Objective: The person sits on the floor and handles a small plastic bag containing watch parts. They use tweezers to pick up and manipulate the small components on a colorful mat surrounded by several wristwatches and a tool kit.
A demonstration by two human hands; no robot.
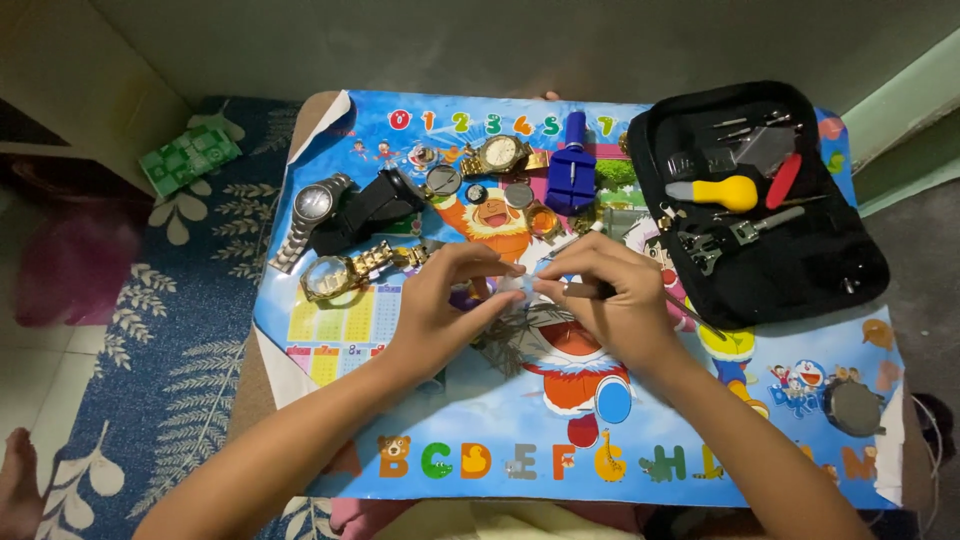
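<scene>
Head view, looking straight down on a small bench [300, 380] covered with a bright blue cartoon mat printed with letters and digits [480, 420].

Left hand [440, 300] dead centre, fingers pinched narrow around a tiny pale round part [528, 283], too small to say exactly what kind. Right hand [610, 295] just at 3 o'clock of it, fingertips touching the same little part, and gripping a thin metal tool with a dark handle [690, 312] that pokes out toward 4 o'clock. Both hands meeting right over the middle of the mat.

Around 10 o'clock of the hands: a gold-toned metal watch with link bracelet [345, 272], then a silver steel watch [310, 208] further out, plus a black strap piece [375, 205] beside it. At 12 o'clock: another gold watch with a pale dial [500, 152], a few loose round watch bits [518, 195] and a blue plastic bracelet-link press [572, 170] standing upright.

At 2 o'clock: an open black fabric tool case [850, 250] holding a yellow-handled tool [725, 192], a red-handled tool [783, 180] and a grey metal wrench [745, 232].

Far 4 o'clock, near the mat corner: a dark round disc [853, 408]. Off the bench at 10 o'clock, a green patterned packet [188, 157] lying on a blue leaf-print rug [170, 330].
</scene>
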